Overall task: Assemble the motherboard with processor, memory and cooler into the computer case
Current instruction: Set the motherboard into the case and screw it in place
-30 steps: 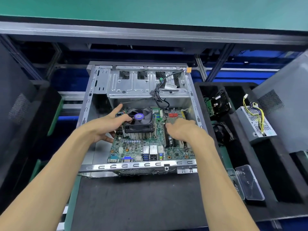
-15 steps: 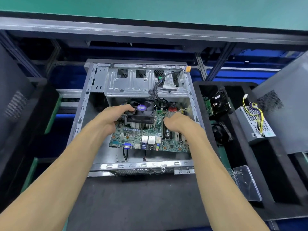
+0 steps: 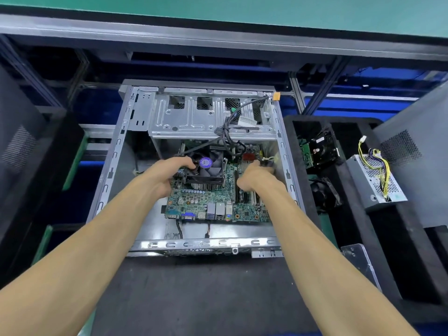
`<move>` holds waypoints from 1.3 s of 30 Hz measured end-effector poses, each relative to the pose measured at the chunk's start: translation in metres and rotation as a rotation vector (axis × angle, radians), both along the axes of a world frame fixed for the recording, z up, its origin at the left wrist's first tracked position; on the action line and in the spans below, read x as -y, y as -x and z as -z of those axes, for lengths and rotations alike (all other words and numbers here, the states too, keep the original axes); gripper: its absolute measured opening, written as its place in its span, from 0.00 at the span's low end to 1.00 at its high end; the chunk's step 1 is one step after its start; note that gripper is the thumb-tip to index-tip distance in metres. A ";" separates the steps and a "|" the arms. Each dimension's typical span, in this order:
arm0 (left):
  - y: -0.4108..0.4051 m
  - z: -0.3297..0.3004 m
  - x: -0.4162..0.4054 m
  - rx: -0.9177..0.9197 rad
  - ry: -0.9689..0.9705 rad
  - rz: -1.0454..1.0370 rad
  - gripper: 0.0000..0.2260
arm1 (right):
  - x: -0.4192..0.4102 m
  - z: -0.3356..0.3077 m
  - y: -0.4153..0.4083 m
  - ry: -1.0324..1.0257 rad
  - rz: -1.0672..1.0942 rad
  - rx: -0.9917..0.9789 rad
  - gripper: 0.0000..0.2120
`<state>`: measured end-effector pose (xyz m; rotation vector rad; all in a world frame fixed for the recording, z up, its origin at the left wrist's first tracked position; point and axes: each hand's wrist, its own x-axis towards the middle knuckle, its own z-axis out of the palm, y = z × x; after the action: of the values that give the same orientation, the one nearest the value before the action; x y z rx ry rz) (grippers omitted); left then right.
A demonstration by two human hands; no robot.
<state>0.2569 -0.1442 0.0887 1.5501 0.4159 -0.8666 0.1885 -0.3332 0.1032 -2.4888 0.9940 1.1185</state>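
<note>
Both hands are gripping here: the left hand is curling round the finned black cooler, the right hand is clutching the far right edge of the green motherboard. The flat board is sitting inside the open bare-metal case, its long axis running left to right and its port row facing the person. Since a second ago it has been sliding deeper, away from the near rail, baring case floor.
</note>
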 end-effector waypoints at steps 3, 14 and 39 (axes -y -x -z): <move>0.000 -0.001 0.002 -0.002 0.019 0.015 0.31 | 0.003 0.003 -0.004 -0.004 -0.024 -0.021 0.39; -0.006 -0.002 0.008 0.016 0.025 -0.044 0.41 | 0.006 -0.005 -0.015 -0.022 -0.025 0.179 0.32; 0.013 -0.019 -0.025 0.094 -0.718 0.989 0.17 | -0.012 -0.014 -0.002 -0.422 -0.032 0.384 0.30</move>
<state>0.2436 -0.1189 0.1079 2.5195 -0.1906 -1.4734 0.1907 -0.3209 0.1170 -2.2532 0.5459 0.7212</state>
